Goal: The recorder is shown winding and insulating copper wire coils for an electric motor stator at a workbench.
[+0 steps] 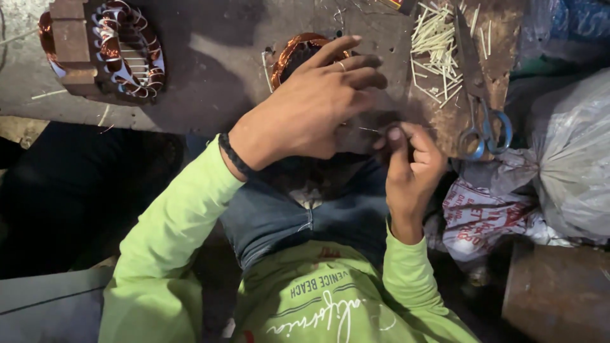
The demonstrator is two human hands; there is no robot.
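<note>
Supporting all parts, the bench (pixel 210 76) carries a second wound motor core (pixel 105 47) at its far left. Left hand (pixel 311 105) lies flat, fingers spread, on a copper coil (pixel 298 51). Right hand (pixel 410 159) pinches a thin wire (pixel 367 129). Scissors (pixel 480 95) lie beside white sticks (pixel 438 47).

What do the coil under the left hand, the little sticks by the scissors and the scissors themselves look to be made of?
Coil: shiny orange-brown windings, likely enamelled copper wire. Sticks: pale, matte, thin and straight; probably paper or plastic insulation strips, though wood is possible. Scissors: dull grey blades, seemingly steel, with bluish handle loops that look plastic-coated.
</note>
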